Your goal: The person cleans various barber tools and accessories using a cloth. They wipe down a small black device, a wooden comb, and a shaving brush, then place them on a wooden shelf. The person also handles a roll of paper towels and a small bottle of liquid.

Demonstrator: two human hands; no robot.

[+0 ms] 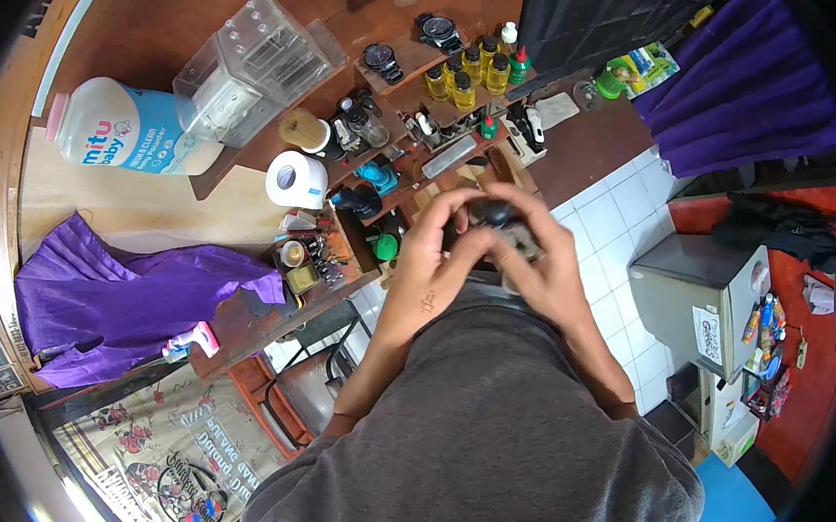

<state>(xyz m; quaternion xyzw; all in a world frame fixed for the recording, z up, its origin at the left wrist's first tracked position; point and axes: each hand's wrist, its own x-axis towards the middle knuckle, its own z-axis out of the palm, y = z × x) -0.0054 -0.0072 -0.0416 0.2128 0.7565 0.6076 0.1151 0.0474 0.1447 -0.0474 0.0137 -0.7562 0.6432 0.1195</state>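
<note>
In front of my body, my left hand (440, 262) and my right hand (544, 259) are closed together around a black rounded thing (491, 211). Its top is smooth and dark, and a greyish part shows below it between my fingers. Both thumbs meet over its near side. My fingers hide much of it, so its kind is unclear. Just beyond my hands stands the wooden counter, where a brown brush (497, 163) and hair clippers (535, 125) lie.
Shelves at the left hold a large powder bottle (139, 127), a white paper roll (297, 179), two wristwatches (382, 62) and several small yellow bottles (463, 91). A purple cloth (148, 292) lies at the left. A small fridge (689, 287) stands right on the tiled floor (621, 226).
</note>
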